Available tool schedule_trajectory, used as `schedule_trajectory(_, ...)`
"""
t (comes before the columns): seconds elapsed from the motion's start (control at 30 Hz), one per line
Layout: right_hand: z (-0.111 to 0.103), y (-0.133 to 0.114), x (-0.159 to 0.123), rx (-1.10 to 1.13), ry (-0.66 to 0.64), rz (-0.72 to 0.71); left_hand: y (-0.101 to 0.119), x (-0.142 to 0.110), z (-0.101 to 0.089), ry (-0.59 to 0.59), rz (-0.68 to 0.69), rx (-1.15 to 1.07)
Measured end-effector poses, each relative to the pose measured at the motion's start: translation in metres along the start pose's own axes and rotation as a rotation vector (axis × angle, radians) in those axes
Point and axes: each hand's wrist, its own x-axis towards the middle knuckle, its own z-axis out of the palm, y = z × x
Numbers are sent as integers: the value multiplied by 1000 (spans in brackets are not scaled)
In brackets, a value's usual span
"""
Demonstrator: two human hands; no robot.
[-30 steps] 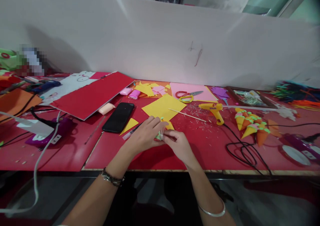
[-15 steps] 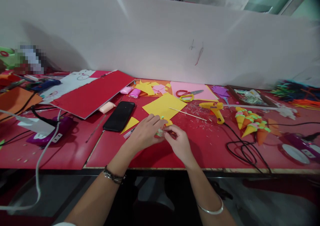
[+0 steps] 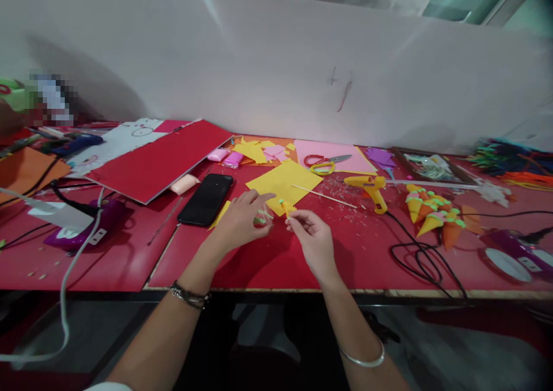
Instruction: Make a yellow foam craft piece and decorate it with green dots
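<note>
My left hand (image 3: 239, 218) is closed around a small clear, green-tinted packet (image 3: 262, 217), partly hidden by the fingers. My right hand (image 3: 314, 238) pinches a small yellow piece (image 3: 288, 208) between thumb and forefinger. A light green dab (image 3: 281, 201) shows at the upper left of that piece; its exact shape is too small to tell. Both hands are above the red table, apart from each other. Behind them lies a yellow sheet (image 3: 276, 178) with a thin wooden stick (image 3: 332, 198) across its right edge.
Left of my hands lies a black phone (image 3: 206, 200), near a red board (image 3: 159, 160). To the right are scissors (image 3: 323, 165), a yellow glue gun (image 3: 374, 191) with a looped black cord (image 3: 415, 258), and several small cones (image 3: 430, 223). A purple power strip (image 3: 90, 227) stands far left.
My hands have parted. The left hand has drawn slightly left with the packet, and the yellow piece now shows plainly in my right fingers.
</note>
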Motion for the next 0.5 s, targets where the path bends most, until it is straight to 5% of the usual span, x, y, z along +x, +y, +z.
schedule_trajectory(0.33,-1,-2,-1,-15,10,29,-9,-9,16,11,-99,238)
schedule_trajectory(0.5,-5,1,4,61,43,23,14,-4,18,55,-48,182)
